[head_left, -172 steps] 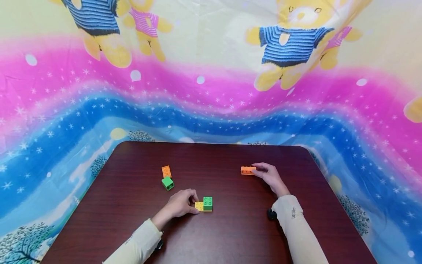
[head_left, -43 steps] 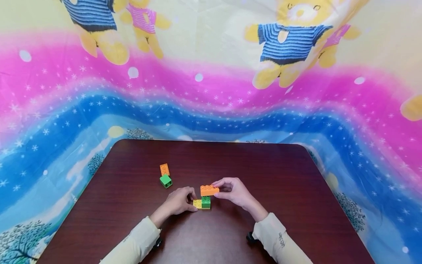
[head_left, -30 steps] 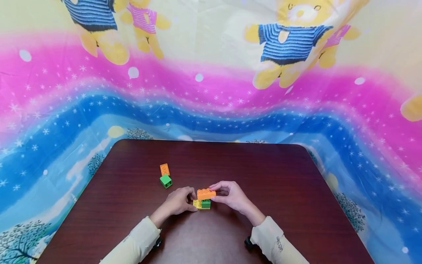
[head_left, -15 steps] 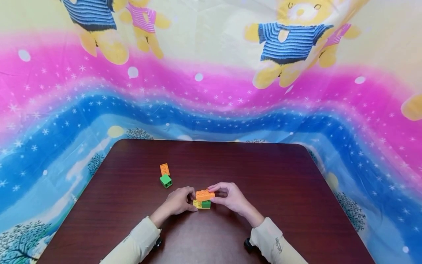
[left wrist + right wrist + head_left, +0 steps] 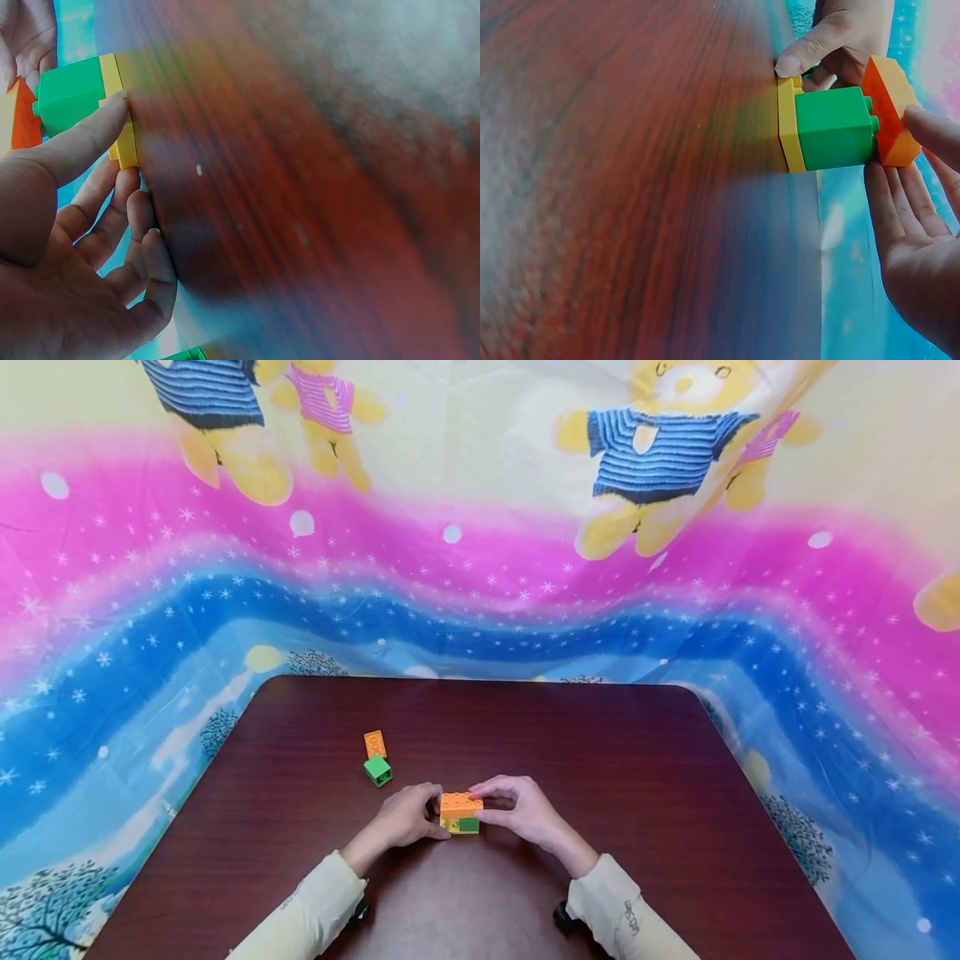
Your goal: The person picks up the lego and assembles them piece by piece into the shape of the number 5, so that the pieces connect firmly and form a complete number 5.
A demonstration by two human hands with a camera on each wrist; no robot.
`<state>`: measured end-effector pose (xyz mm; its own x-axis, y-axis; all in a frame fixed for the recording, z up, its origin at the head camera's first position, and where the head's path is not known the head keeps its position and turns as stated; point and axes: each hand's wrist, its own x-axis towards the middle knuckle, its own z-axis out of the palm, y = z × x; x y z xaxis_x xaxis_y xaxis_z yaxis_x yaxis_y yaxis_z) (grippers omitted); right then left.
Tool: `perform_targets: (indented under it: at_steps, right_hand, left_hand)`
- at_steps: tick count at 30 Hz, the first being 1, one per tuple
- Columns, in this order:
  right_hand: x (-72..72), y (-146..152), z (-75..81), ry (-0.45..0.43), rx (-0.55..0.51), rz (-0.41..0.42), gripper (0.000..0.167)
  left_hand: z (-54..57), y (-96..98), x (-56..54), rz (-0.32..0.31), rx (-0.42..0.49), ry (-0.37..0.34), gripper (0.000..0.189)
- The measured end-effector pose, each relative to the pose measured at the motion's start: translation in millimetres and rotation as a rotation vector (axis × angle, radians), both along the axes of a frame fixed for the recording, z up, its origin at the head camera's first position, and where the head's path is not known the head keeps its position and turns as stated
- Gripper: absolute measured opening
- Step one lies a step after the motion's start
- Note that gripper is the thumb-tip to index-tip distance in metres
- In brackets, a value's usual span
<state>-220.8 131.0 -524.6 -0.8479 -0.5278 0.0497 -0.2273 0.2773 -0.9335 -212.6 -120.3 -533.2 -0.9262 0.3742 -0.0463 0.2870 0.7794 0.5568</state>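
On the table, my left hand (image 5: 402,818) pinches the left end of a thin yellow building plate (image 5: 129,144) between thumb and fingers. A green block (image 5: 835,129) with studs stands on the plate's right half. My right hand (image 5: 528,810) holds a longer orange brick (image 5: 461,804) by its right end, thumb on the near side and fingers behind. In the right wrist view this orange brick (image 5: 894,112) sits slightly tilted at the green block's studs, some of which still show. From the head view, the orange brick hides much of the green block (image 5: 468,825).
Left of and beyond the hands lie a loose orange piece (image 5: 375,744), underside up, and a second green block (image 5: 378,771) on its side, close together. The dark wooden table (image 5: 600,735) ends at a patterned curtain (image 5: 480,602) behind.
My right hand has brought the orange brick from the table's right side to above the green block, then lowered it and shifted it left. My left hand has kept its grip on the plate.
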Motion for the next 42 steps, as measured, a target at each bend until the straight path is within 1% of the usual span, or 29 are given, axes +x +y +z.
perform_targets:
  at_steps: [3, 6, 10, 17, 26, 30, 37, 42]
  right_hand:
    - [0.4, -0.6, 0.2, -0.03, 0.008, -0.007, 0.038]
    - [0.5, -1.3, 0.2, -0.037, 0.014, -0.018, 0.041]
    - [0.9, -2.1, 0.1, -0.021, 0.021, -0.03, 0.039]
    - [1.1, -2.0, -2.6, -0.017, 0.02, -0.037, 0.037]
    - [1.9, -3.3, -3.8, -0.013, 0.042, -0.048, 0.037]
    - [2.8, -4.3, -3.3, 0.002, 0.037, -0.048, 0.038]
    - [2.0, -4.6, -2.1, 0.067, 0.053, -0.029, 0.038]
    - [2.1, -4.7, -2.4, 0.081, 0.056, -0.021, 0.038]
  left_hand:
    - [0.6, -0.1, -0.1, 0.002, 0.0, -0.001, 0.037]
    - [0.7, 0.0, -0.3, 0.004, 0.001, -0.002, 0.037]
    - [0.3, 0.2, -0.7, 0.007, 0.001, -0.004, 0.037]
    - [-0.2, 0.5, -1.3, 0.004, -0.004, -0.019, 0.036]
    - [-0.5, 0.4, -0.9, 0.003, -0.009, -0.01, 0.037]
    - [-0.7, 0.3, -1.0, 0.003, -0.011, -0.011, 0.037]
    - [-2.1, 0.2, -1.6, -0.001, -0.014, -0.001, 0.038]
    - [-2.3, 0.1, -1.3, 0.0, -0.012, -0.003, 0.038]
